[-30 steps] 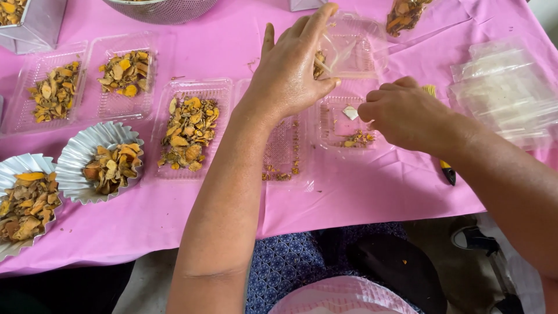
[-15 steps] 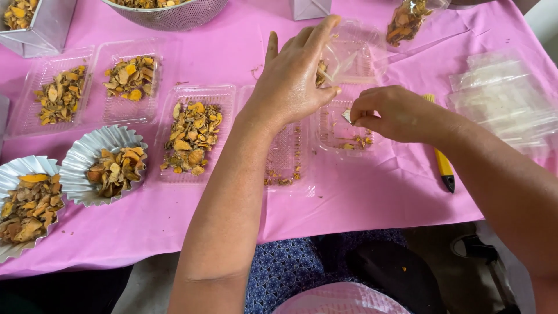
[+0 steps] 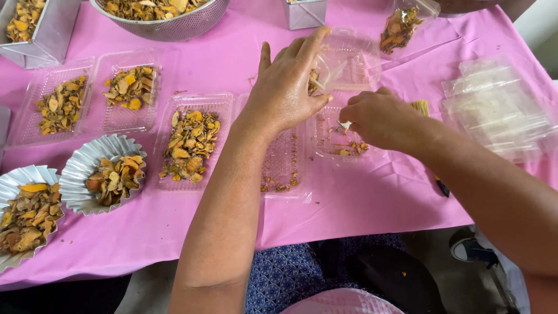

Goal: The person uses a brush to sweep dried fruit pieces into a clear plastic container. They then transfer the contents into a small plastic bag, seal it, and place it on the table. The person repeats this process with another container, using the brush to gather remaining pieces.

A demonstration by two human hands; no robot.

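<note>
Far out past the left hand's wrist side, two silver foil cups of dried yellow-orange slices sit near the table's front edge, one beside the other. Behind them lie two clear plastic trays holding the same slices, and beyond those a metal box and a steel colander, both filled. Nearer the hand, just beside the forearm, another clear tray is heaped with slices.

The left hand has its fingers spread and stretched forward, the fingertips pressing on the raised lid of a clear hinged box, holding it up. Under its palm lies a nearly empty tray with a few crumbs.

Just beside the left thumb, the right hand hovers over the open box's bottom half, its fingers curled in and pinched on a small pale piece; a few slices lie in the box below the fingertips.

Beyond the lid, a clear bag of slices rests on the pink tablecloth. Well past the right knuckles, a stack of empty clear boxes sits by the table's edge.
</note>
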